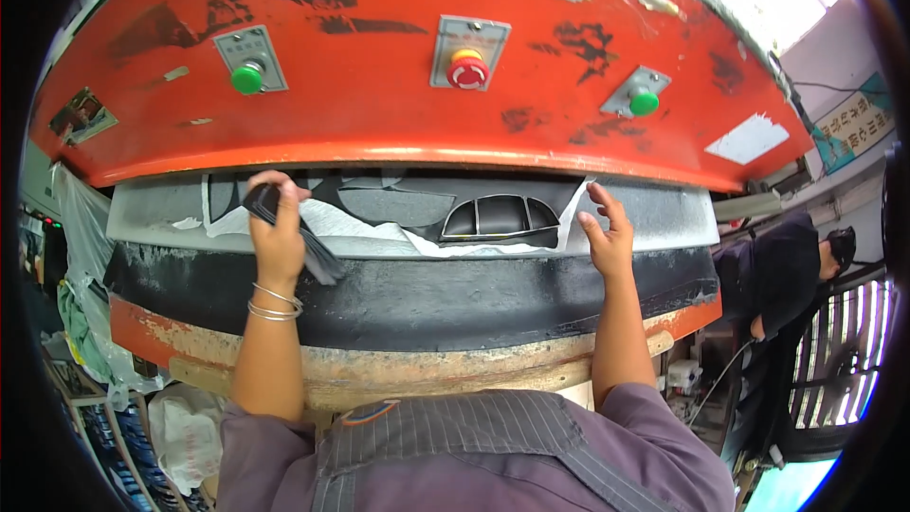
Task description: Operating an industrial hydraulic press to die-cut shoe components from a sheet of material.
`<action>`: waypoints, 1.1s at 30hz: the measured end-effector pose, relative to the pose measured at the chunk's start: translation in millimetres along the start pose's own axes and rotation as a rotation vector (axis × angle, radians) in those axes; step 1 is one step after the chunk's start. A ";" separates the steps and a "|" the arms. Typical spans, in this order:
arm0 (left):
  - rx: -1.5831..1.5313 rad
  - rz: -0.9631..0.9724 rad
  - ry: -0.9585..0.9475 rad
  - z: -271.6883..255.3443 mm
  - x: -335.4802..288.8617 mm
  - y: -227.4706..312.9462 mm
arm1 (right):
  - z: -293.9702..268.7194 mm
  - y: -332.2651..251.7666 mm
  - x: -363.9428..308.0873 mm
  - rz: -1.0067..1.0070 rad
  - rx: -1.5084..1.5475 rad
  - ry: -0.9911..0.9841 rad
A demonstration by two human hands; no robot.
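Observation:
My left hand (277, 239), with metal bangles on its wrist, is closed around a bundle of thin dark flat pieces (320, 254), whose lower ends are blurred. My right hand (609, 232) is raised with its fingers apart beside the right edge of a white-backed dark sheet (353, 228). This sheet lies on the grey bed (664, 220) of a red press and has cut-out shapes in it. A curved metal-edged cutting die (500, 217) with two inner dividers rests on the sheet, between my hands. The sheet's far part is hidden under the press head.
The red press head (360, 114) spans the far side, with two green buttons (247, 79) (645, 101) and a red stop button (467, 70). A worn wooden edge (379, 374) runs along the near side. Another person (773, 270) in dark clothes is at the right.

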State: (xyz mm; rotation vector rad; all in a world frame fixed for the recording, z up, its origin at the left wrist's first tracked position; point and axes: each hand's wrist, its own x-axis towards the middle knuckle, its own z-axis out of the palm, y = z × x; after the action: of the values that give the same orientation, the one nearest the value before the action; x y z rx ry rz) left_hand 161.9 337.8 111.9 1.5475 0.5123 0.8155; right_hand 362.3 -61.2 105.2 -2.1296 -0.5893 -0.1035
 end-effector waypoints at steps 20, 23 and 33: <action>0.674 -0.067 -0.732 -11.2 -15.2 135.0 | 0.0 -163.3 -14.7 0.086 0.005 -0.442; 0.802 0.017 -1.075 -3.9 -71.8 137.6 | 14.6 -192.4 -69.0 -0.053 -0.099 -0.983; 0.920 -0.021 -0.894 9.3 -132.6 143.0 | 35.8 -200.0 -121.1 -0.062 -0.324 -0.799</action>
State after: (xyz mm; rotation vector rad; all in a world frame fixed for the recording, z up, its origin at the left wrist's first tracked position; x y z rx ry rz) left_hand 63.1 213.0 225.1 2.5120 0.2146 -0.2601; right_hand 160.8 19.0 199.7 -2.4344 -1.1569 0.6919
